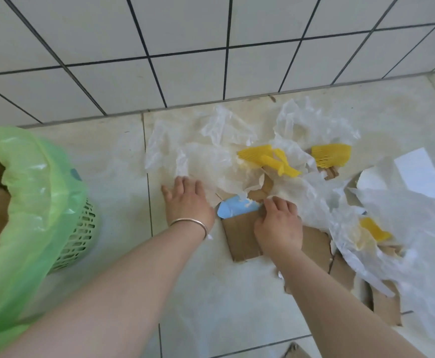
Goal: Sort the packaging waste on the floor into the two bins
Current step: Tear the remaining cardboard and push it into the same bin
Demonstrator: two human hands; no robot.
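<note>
Packaging waste lies on the tiled floor: crumpled clear plastic film (206,148), yellow foam netting (270,161), torn brown cardboard (242,239) and a light blue piece (237,209). My left hand (185,200), with a bracelet on the wrist, rests fingers spread on the edge of the plastic film. My right hand (278,223) has its fingers curled over the top edge of the brown cardboard, next to the blue piece. A green basket bin (82,236) lined with a green bag (30,202) stands at the left; brown cardboard shows inside it.
More plastic film (382,228), yellow netting (331,156), white paper (420,174) and cardboard scraps (384,303) spread to the right. A white tiled wall (185,34) rises just behind the pile. Only one bin is in view.
</note>
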